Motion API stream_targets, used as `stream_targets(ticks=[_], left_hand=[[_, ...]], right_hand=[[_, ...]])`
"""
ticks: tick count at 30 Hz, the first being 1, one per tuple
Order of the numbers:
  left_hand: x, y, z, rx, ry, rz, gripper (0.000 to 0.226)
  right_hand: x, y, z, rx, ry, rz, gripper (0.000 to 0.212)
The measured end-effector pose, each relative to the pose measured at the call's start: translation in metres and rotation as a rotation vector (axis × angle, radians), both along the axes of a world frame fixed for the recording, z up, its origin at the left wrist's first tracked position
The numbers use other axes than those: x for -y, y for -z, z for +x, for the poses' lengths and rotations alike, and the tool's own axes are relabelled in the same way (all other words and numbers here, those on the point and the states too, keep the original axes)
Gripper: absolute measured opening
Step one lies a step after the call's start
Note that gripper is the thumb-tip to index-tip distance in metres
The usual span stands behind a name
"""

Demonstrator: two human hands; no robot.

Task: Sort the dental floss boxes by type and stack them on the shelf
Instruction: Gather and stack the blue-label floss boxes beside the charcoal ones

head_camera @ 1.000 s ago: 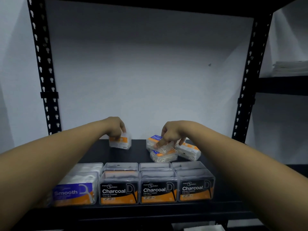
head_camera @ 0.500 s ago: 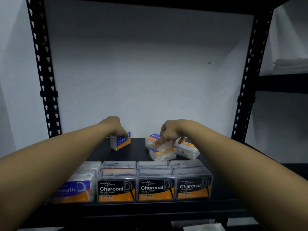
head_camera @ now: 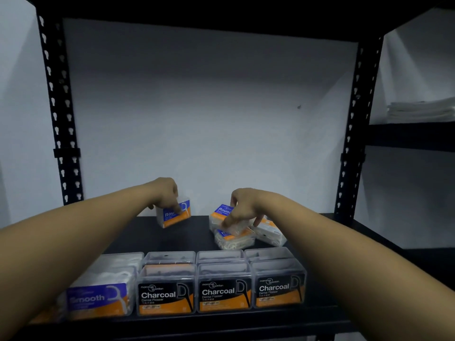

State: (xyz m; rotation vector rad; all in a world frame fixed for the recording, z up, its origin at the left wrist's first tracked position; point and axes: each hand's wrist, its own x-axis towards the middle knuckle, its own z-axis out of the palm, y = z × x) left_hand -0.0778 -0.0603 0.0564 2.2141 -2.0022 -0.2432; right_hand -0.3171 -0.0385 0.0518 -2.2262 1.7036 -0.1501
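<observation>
Gripping a Round floss box (head_camera: 175, 214), left hand (head_camera: 165, 193) curls; right hand (head_camera: 242, 207) pinches a clear box (head_camera: 234, 226) atop the pile.

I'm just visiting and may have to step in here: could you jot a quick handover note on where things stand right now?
Left hand grips a lone Round box at the back of the shelf.
Right hand pinches the top box of a loose pile back right.
Done: three Charcoal boxes lined up in front, Smooth box at their left.
Left: group the Round boxes and stack them tidily.
</observation>
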Motion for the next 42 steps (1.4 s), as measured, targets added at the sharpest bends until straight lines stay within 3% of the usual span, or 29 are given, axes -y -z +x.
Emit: stream_targets(ticks=[10,22,34,42], left_hand=[[-0.04,-0.052,-0.038,-0.087,0.15,-0.104,0.066],[-0.088,-0.085,-0.148,-0.13,0.413,-0.074,0.038],[-0.104,-0.044,-0.251,-0.098,0.585,0.036,0.04],[-0.102,-0.005,-0.289,0.028,0.633,0.141,0.042]], right_hand=[[-0.021,-0.043,-0.047,0.067,-0.027,-0.032,0.058],[-0.072,-0.08,-0.14,-0.184,-0.01,-0.056,0.038],[-0.086,-0.042,-0.218,-0.236,0.023,0.08,0.039],[-0.084,-0.01,-0.239,-0.251,-0.015,0.154,0.044]])
